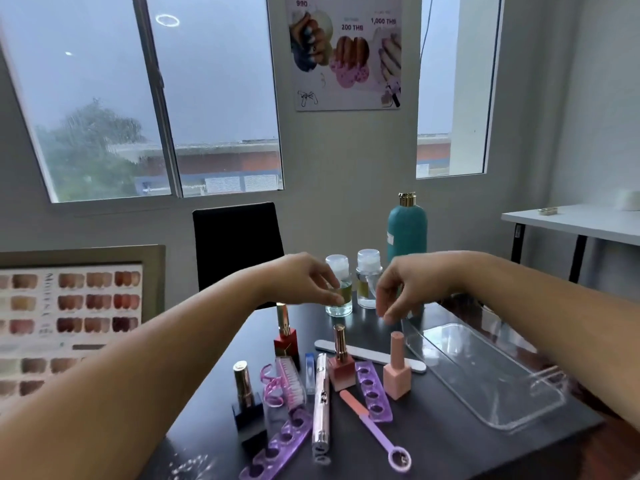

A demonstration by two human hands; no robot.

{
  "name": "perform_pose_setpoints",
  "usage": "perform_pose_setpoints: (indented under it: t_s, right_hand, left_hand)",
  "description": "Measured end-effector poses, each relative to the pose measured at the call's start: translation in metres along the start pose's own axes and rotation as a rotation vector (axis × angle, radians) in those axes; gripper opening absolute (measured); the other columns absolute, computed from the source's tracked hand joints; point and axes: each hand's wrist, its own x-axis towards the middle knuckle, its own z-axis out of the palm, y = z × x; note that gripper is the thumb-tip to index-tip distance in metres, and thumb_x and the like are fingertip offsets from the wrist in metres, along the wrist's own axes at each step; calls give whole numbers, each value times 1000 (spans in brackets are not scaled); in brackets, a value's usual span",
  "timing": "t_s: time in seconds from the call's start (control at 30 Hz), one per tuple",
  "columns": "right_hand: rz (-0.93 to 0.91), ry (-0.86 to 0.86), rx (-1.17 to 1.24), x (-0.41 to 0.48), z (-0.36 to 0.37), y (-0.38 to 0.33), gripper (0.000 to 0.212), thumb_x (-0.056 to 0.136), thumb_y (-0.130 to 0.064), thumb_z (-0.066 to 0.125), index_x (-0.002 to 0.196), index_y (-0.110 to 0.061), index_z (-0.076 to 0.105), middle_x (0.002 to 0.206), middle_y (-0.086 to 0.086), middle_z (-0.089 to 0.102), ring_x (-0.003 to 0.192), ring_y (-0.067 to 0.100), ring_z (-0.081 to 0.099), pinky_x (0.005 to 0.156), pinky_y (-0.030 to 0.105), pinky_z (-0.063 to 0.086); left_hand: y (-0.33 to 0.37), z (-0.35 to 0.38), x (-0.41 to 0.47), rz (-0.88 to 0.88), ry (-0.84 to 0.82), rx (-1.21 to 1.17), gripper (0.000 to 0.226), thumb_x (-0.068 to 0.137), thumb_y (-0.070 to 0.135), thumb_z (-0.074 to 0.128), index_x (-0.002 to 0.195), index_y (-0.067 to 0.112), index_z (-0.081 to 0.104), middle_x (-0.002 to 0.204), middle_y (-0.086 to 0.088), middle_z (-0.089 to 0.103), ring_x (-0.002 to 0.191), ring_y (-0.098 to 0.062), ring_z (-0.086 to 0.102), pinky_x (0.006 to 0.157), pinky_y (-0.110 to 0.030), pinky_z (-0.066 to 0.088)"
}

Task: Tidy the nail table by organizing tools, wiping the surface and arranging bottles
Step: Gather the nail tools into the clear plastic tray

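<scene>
Four polish bottles (397, 370), two clear dispensers (336, 265); left hand (304, 277) seemingly around one, right hand (405, 289) slack, empty.

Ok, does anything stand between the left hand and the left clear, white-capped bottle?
Nothing visible. The left hand has its fingertips at the front of the left clear, white-capped bottle; whether it grips is unclear.

Grey, rainy daylight comes flat through the big window (104, 98), leaving the room cool and rather dim, with only faint shadows. A ring-shaped lamp reflection (167, 20) glints in the glass. The dark desk (450, 445) carries a pale sheen, and the clear tray (485, 375) catches glare. Both hands' fingertips (386, 315) smear with motion blur. Window frames lean and bow towards the edges.
</scene>
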Motion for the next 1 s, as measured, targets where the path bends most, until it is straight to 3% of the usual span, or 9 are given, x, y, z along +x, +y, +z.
perform_pose_setpoints:
  t_s: [0.13, 0.2, 0.3, 0.37, 0.53, 0.67, 0.83, 0.93, 1.0]
  right_hand:
    - [39, -84, -50, -8, 26, -4, 28, 68, -25, 85, 92, -20, 74, 79, -12, 68, 68, 3, 61, 58, 14, 49]
    - [27, -43, -90, -8, 35, -4, 24, 65, -27, 87, 85, -22, 74, 72, -14, 66, 65, 3, 60, 56, 13, 47]
    - [11, -8, -79, -8, 37, -3, 21, 65, -26, 86, 81, -22, 74, 70, -13, 68, 63, 2, 61, 58, 14, 47]
    - [8, 0, -56, -8, 27, -1, 17, 67, -23, 85, 80, -22, 74, 72, -12, 69, 64, 2, 63, 61, 15, 51]
    - [-18, 152, 51, -1, -20, 12, 12, 74, -19, 80, 84, -20, 74, 76, -8, 71, 65, 1, 64, 62, 15, 49]
    - [2, 296, 97, 22, -40, 24, 11, 75, -15, 79, 85, -15, 72, 73, -5, 67, 60, 1, 61, 54, 10, 46]
    - [84, 303, -8, 68, -32, 42, 23, 66, -14, 86, 84, -10, 73, 72, -3, 68, 60, 7, 60, 58, 18, 50]
    - [124, 272, -58, 85, -27, 51, 22, 63, -14, 87, 80, -12, 73, 74, 0, 69, 62, 10, 60, 61, 23, 51]
    - [139, 236, -114, 94, -22, 56, 19, 65, -15, 86, 79, -14, 73, 76, 0, 70, 66, 12, 61, 64, 26, 52]
  left_hand:
    - [10, 25, -6, 46, -92, 82, 35, 73, 43, 75, 103, 29, 68, 96, 11, 69, 77, 1, 58, 64, -12, 39]
    - [12, 36, -6, 56, -68, 129, 24, 71, 35, 79, 92, 26, 72, 85, 12, 69, 71, 0, 58, 61, -13, 40]
    - [11, 45, -5, 60, -20, 142, 16, 69, 24, 81, 83, 21, 74, 59, 17, 58, 50, 10, 53, 47, -3, 36]
    - [12, 41, -1, 43, -24, 106, 11, 69, 20, 81, 78, 20, 74, 53, 18, 57, 42, 12, 52, 43, -1, 36]
    - [15, 8, 23, 7, 52, 146, 9, 75, 20, 77, 79, 18, 69, 62, 12, 60, 56, -1, 57, 53, -12, 41]
    - [14, -1, 51, -28, 161, 193, 20, 78, 23, 74, 93, 10, 72, 87, -1, 69, 77, -15, 62, 65, -21, 47]
    - [8, 19, 94, -39, 200, 227, 19, 83, 21, 67, 97, 9, 71, 97, -6, 70, 82, -19, 59, 71, -24, 44]
    - [7, 30, 112, -27, 202, 234, 21, 83, 20, 66, 99, 7, 71, 100, -8, 70, 95, -25, 62, 81, -29, 50]
    - [8, 35, 121, -17, 185, 244, 22, 83, 20, 66, 99, 6, 71, 100, -10, 70, 95, -27, 62, 79, -29, 48]
